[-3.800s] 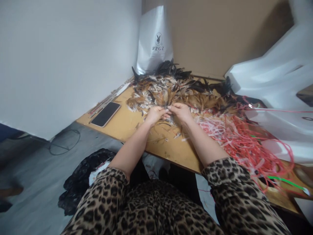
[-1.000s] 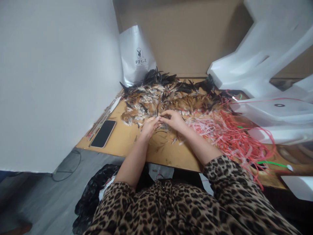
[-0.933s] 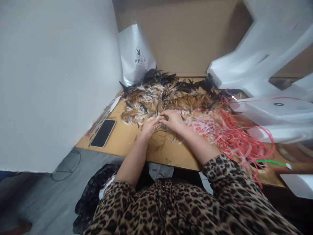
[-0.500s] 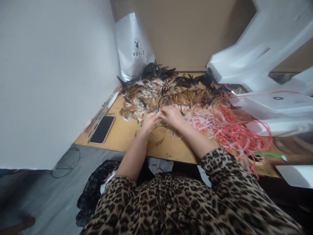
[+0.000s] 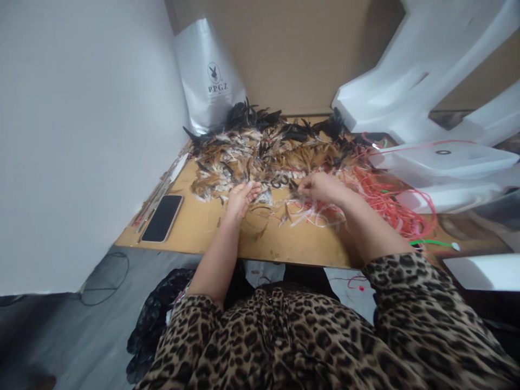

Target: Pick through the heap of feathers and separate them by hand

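Observation:
In the head view my left hand (image 5: 242, 199) is at the near edge of a wide heap of brown, white and black feathers (image 5: 247, 149). Its fingers are curled with the thumb against them; whatever they pinch is too small to make out. My right hand (image 5: 320, 187) hovers over the near right side of the heap, close to pink and white strips (image 5: 317, 213). Its thumb and fingers are pressed together, and I cannot tell what is between them. Small dark curled pieces (image 5: 280, 183) lie between the two hands.
A phone (image 5: 162, 218) lies at the left of the wooden table (image 5: 280, 246), near thin sticks (image 5: 162, 184). Behind stands a silver bag (image 5: 211, 81). Red cords (image 5: 385, 203) tangle on the right beside white plastic containers (image 5: 450, 162). A white panel (image 5: 81, 135) borders the left side.
My hands were together at the feathers' near edge. The right hand has moved away to the right, toward the pink strips, while the left stays near the same spot. The view has shifted slightly.

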`<action>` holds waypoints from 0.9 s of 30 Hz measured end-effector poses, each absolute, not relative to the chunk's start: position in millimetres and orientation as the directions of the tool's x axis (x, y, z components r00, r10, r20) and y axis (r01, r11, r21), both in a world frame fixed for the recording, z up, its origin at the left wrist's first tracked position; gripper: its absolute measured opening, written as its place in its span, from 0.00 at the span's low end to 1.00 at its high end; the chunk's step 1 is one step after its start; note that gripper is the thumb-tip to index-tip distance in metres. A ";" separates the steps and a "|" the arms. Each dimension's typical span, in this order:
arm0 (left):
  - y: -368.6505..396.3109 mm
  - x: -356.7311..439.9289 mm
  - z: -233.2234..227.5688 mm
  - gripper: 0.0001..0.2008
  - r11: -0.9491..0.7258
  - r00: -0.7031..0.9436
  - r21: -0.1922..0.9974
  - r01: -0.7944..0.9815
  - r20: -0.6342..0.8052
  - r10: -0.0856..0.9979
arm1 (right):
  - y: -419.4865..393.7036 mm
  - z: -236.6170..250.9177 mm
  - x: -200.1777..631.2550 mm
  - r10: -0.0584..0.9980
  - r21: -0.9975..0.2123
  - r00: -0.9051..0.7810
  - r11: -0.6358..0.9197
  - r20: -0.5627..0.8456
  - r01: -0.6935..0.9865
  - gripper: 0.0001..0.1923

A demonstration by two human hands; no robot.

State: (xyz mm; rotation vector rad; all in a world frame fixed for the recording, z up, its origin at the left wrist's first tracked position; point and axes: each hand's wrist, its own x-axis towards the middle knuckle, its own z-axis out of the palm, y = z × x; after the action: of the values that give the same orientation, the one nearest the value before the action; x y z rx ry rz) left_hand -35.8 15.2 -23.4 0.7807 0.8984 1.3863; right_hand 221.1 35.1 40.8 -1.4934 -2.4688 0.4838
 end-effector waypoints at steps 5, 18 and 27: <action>15.3 -36.3 -22.2 0.08 0.041 -0.040 0.856 -0.516 -0.072 0.997 | 23.9 44.2 230.0 0.883 -0.207 -0.467 0.448 -0.050 0.870 0.09; 14.0 -36.7 -20.4 0.08 0.042 -0.046 0.854 -0.519 -0.076 0.996 | 19.2 36.6 272.5 0.917 -0.209 -0.399 0.384 -0.030 0.899 0.11; 14.5 -37.5 -21.8 0.08 0.033 -0.042 0.842 -0.538 -0.066 0.997 | 32.7 40.9 233.4 0.991 -0.156 -0.117 0.106 -0.061 0.982 0.20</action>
State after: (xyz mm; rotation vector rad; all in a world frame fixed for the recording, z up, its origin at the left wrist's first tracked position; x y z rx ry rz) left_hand -37.5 14.5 -21.8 0.7184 0.8454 1.4296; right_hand 233.4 32.7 40.9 -2.0473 -2.2923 0.2434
